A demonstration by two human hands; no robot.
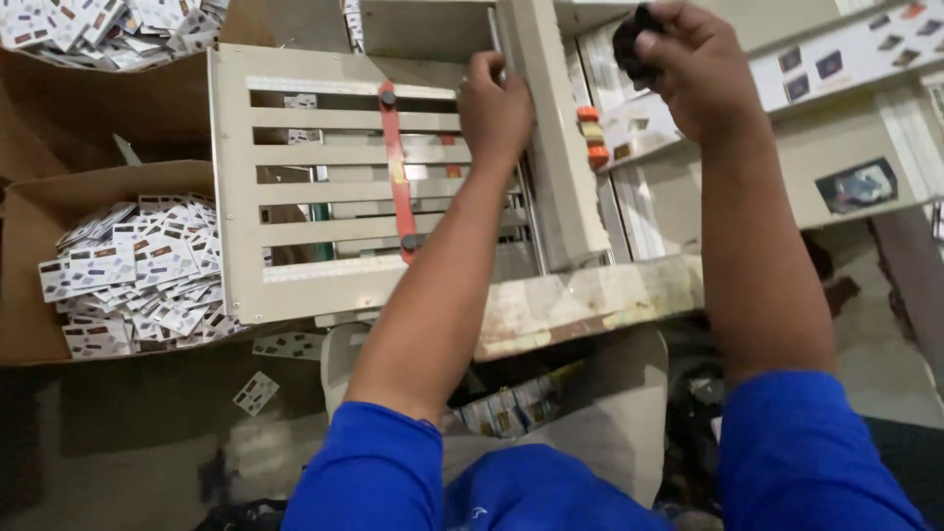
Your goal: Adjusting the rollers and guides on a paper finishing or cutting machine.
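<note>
A beige slatted machine table point(295, 177) with a red strap point(397, 167) across it stands in front of me. My left hand point(494, 106) rests at its right edge, fingers curled against the upright beige guide point(560, 147); whether it holds anything is hidden. My right hand point(688, 64) is raised at the top right, closed around a black knob point(629, 41). Both arms wear blue sleeves.
A cardboard box point(29, 324) at the left holds several small printed cards point(138, 275); another pile of cards point(108, 29) lies at the top left. Loose cards lie on the floor point(258, 391). Orange and yellow buttons point(593, 133) sit between my hands. A worn ledge point(590, 300) runs below the machine.
</note>
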